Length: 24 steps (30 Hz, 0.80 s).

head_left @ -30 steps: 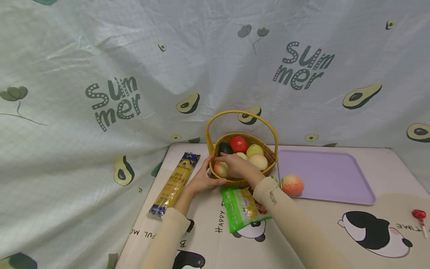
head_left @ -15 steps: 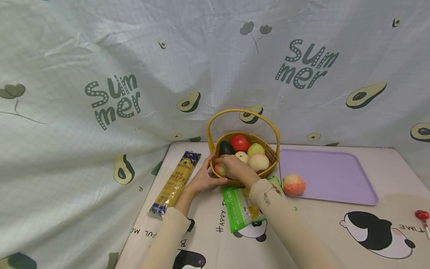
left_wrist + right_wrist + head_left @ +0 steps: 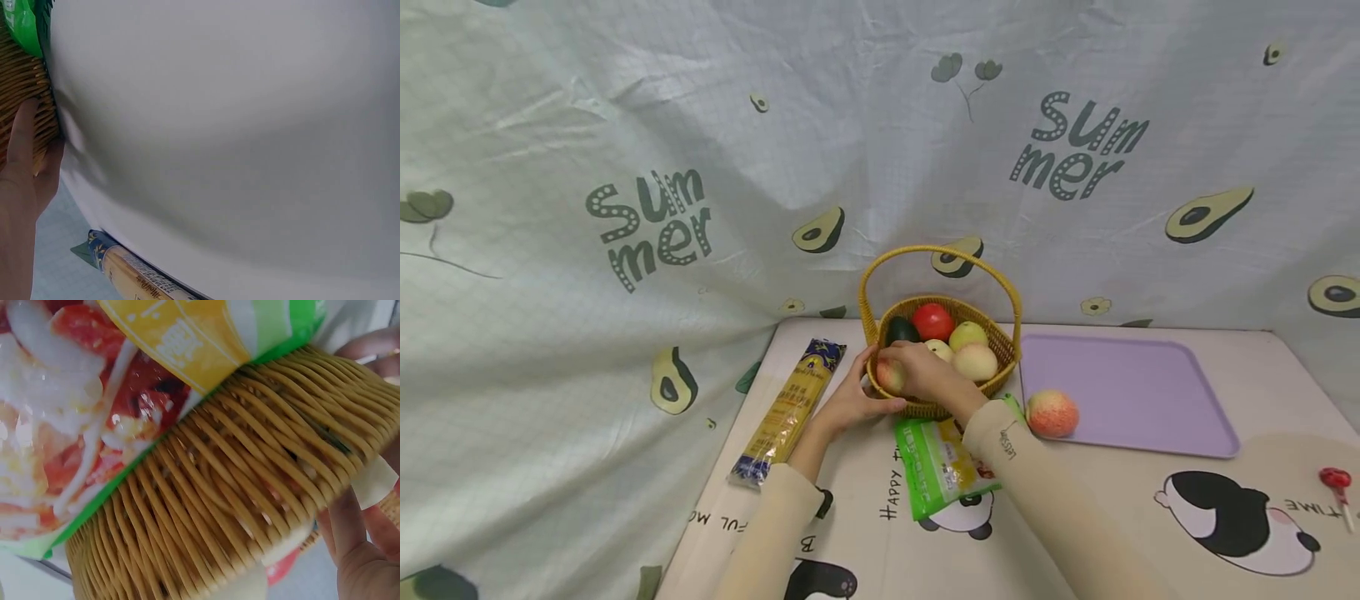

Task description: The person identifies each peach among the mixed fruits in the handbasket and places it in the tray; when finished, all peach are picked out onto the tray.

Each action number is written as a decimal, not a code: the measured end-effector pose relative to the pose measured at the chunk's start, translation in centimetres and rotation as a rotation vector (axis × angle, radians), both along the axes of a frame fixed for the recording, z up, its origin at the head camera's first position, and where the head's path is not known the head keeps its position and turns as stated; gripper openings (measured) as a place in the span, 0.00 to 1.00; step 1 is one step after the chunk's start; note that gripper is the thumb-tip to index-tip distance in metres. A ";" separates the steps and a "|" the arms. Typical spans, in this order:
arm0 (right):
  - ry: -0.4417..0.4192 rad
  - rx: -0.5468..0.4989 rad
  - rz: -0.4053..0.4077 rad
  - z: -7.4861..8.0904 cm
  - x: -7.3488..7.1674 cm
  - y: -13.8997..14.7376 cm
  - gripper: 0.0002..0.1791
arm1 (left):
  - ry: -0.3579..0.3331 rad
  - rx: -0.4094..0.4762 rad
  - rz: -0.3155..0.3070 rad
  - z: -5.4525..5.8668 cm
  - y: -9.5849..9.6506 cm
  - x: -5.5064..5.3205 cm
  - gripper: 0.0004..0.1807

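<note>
A yellow wicker basket [image 3: 1009,364] with a tall handle stands near the back of the table. It holds a red fruit [image 3: 933,322], a dark green avocado-like piece [image 3: 902,331], a yellow-green fruit [image 3: 967,335] and pale peaches [image 3: 975,362]. My left hand [image 3: 852,404] holds the basket's left side, thumb along its front and fingers at the rim. Inside the basket, my right hand [image 3: 925,368] grips a pinkish peach [image 3: 891,376] at the left; the hand partly covers it. Seen from the right wrist, the woven wall [image 3: 219,475] hides most of the held peach.
A green snack bag [image 3: 936,467] lies in front of the basket, under my right forearm. To the left is a pack of spaghetti [image 3: 790,408]. On the right, another peach [image 3: 1052,413] sits at the corner of a purple tray [image 3: 1120,392]. A red lollipop [image 3: 1335,477] lies far right.
My right hand stays at the peach in the left of the basket, with only slight shifts. The left hand keeps its place on the basket.
</note>
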State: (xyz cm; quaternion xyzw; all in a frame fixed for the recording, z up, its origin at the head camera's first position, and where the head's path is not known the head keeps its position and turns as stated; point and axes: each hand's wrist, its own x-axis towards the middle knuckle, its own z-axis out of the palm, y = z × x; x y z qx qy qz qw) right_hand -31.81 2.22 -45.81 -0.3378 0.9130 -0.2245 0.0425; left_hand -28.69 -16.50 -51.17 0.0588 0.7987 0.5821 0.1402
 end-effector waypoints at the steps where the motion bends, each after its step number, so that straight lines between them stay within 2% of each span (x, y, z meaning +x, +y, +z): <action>1: -0.002 -0.007 0.000 0.3 0.1 0.1 0.30 | 0.001 0.005 -0.001 0.0 0.0 0.0 0.66; 11: 0.040 -0.143 0.020 4.4 1.7 3.2 0.32 | 0.004 -0.006 0.011 0.1 0.1 0.3 0.64; 15: 0.048 -0.207 0.011 6.2 2.7 5.7 0.34 | -0.010 0.006 0.014 0.2 0.3 0.3 0.65; 21: 0.185 -0.264 0.015 8.4 4.0 9.9 0.36 | -0.014 0.012 0.016 0.3 0.4 0.4 0.65; 24: 0.173 -0.282 -0.011 9.2 4.5 12.2 0.36 | -0.013 0.006 0.019 0.0 0.3 0.1 0.65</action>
